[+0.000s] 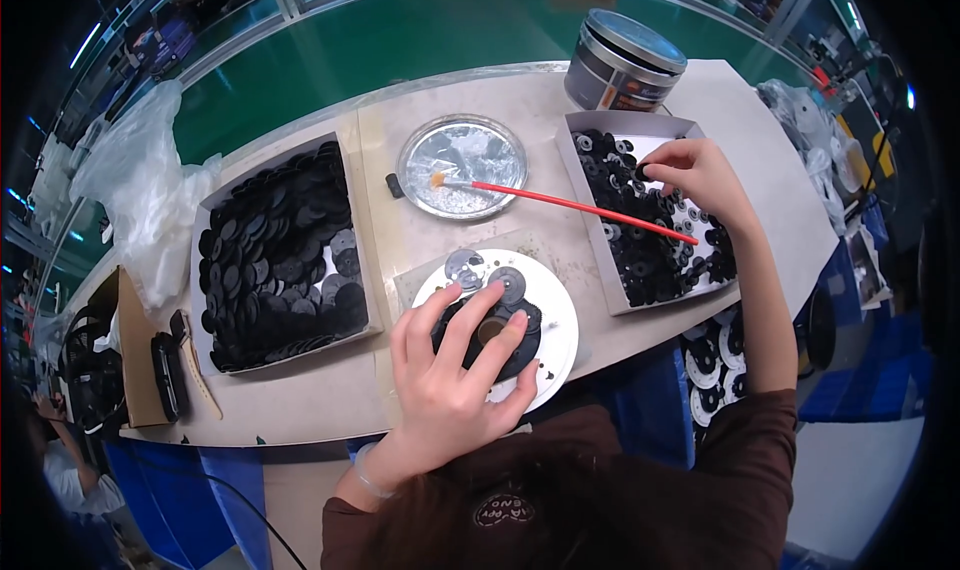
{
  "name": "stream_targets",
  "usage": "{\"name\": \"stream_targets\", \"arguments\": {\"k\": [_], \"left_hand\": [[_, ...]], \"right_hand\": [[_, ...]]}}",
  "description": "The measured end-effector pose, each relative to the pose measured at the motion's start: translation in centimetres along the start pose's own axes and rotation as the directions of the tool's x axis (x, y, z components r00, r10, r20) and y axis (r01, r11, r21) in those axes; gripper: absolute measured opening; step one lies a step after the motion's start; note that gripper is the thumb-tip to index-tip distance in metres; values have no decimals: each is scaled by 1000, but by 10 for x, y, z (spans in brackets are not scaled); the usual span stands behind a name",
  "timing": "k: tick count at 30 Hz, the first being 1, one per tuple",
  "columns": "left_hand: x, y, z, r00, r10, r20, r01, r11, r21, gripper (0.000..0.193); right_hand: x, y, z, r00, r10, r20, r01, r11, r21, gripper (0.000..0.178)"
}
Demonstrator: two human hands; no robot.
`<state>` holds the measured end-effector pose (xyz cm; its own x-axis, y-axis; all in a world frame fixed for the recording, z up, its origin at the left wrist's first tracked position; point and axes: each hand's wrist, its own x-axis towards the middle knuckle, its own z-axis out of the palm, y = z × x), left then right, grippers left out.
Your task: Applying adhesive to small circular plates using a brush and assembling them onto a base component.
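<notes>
A black ring-shaped part (495,335) is pressed by the spread left hand (455,380) onto the white round plate (555,315). Right of the plate, small black washers are picked at by the right hand (700,175) inside an open tray (645,205). Behind the plate, a red brush (580,207) is laid across a foil dish (462,165).

Disc (490,338) under left fingers (470,325), on plate (556,310); tray of discs (280,260) left; dish (462,165) with brush (580,207) behind; box of washers (645,240), apparently, under right fingers (665,165).
</notes>
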<state>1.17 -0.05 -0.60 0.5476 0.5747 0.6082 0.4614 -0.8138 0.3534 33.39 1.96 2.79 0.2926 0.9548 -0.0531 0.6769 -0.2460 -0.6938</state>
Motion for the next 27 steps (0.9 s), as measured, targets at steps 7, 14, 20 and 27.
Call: {"name": "stream_targets", "arguments": {"k": [7,14,20,27], "left_hand": [[2,-1,1,1000,3,-3,-3,1000,-10,34],[0,-1,-1,1000,2,4,-2,1000,-9,35],[0,-1,-1,1000,6,11,-6,1000,-10,35],[2,1,1,1000,2,15,-2,1000,-9,35]], "right_hand": [[1,-6,10,981,80,178,-95,992,82,11],[1,-8,9,973,107,205,-128,988,89,13],[-5,-11,10,960,104,261,-149,976,157,13],[-36,-62,6,985,-173,17,159,935,316,13]]}}
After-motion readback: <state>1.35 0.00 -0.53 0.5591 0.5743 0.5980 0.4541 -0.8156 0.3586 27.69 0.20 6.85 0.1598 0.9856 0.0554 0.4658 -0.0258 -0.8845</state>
